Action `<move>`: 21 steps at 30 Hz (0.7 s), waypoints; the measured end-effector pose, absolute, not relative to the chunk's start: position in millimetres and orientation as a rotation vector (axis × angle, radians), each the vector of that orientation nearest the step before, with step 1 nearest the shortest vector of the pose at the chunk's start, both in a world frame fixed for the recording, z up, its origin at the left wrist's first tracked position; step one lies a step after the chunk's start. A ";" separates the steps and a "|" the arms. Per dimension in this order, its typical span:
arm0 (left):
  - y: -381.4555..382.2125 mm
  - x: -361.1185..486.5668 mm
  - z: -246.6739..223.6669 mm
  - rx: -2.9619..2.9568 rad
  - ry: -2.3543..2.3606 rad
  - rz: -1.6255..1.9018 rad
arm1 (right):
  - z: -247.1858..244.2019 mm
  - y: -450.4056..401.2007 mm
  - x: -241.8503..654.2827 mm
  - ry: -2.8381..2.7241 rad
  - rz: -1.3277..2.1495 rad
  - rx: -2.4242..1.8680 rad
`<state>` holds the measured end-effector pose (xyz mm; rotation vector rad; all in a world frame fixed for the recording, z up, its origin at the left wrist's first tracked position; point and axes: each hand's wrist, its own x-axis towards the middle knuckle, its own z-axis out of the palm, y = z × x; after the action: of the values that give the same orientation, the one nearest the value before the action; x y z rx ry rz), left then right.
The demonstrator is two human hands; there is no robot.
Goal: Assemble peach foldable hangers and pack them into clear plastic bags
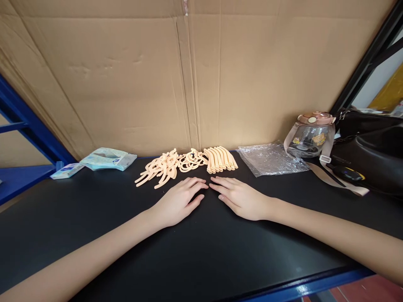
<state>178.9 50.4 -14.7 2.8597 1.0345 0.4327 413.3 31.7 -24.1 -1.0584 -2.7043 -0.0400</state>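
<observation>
My left hand (179,200) lies flat, palm down, on the black tabletop (195,256), its fingers stretched out and holding nothing. Facing it, my right hand (241,197) rests the same way, and the fingertips of both hands almost meet. Just beyond my left hand is a loose heap of peach-coloured curved strips (162,167). Beside that heap lie several ring-like curled peach pieces (192,160). Beyond my right fingertips, a neat stack of curved peach pieces (220,159) sits side by side.
Behind stands a cardboard wall (141,84). On the left are a tissue pack (108,158) and a smaller pack (67,170). To the right lie a clear plastic bag (272,159), a strapped water bottle (307,138) and a black bag (378,155). A blue frame (34,126) borders the left.
</observation>
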 end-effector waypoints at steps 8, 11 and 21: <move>49.8 179.1 -13.9 2.854 1.036 0.445 | -24.6 31.6 413.7 -2.678 -0.015 -1.054; 49.8 179.1 -14.1 2.856 1.038 0.446 | -24.7 31.5 413.6 -2.668 -0.023 -1.058; 50.1 178.7 -13.8 2.904 1.042 0.444 | -23.1 31.0 413.3 -2.682 -0.007 -1.071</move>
<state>178.7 50.1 -13.8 2.9041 1.0425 0.4439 413.3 31.0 -23.1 -1.0712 -2.6816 -0.0070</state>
